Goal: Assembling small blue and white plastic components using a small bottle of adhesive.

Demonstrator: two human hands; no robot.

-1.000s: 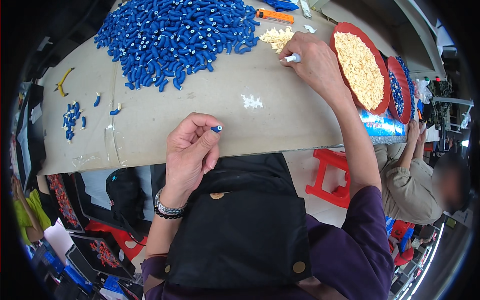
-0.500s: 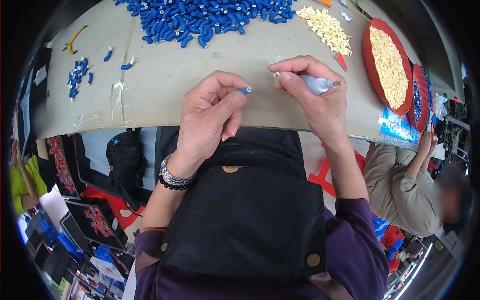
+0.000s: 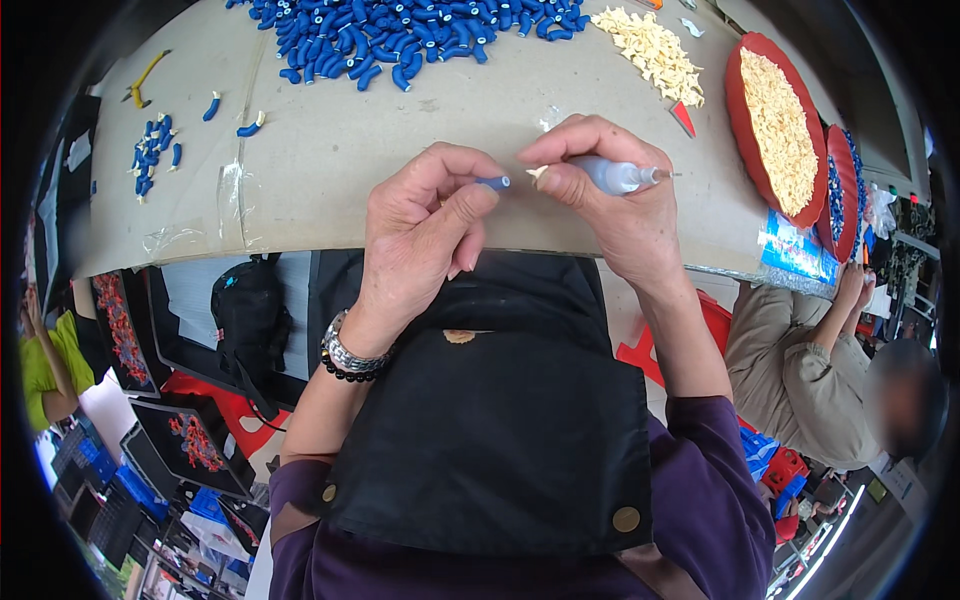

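Note:
My left hand [image 3: 428, 215] pinches a small blue curved tube piece [image 3: 496, 183], its pale open end facing right. Opposite it, my right hand [image 3: 615, 195] is closed, with a small cream pointed piece [image 3: 538, 172] between thumb and forefinger. The same hand also keeps a translucent squeeze bottle [image 3: 618, 176] with a thin needle tip in its palm, the tip aimed right. A narrow gap separates the cream piece from the blue tube's end. Both hands are above the table's near edge.
A big heap of blue tube pieces [image 3: 370, 35] lies at the far side. Right of it are loose cream pieces [image 3: 655, 55] and a red tray [image 3: 740, 110] of more. Joined blue-and-cream pieces [image 3: 150, 155] and yellow-handled pliers [image 3: 147, 78] lie left. A person [image 3: 815, 370] sits at right.
My right hand has moved left, bringing the cream piece nearer the blue tube; more of that piece now shows. My left hand has hardly moved.

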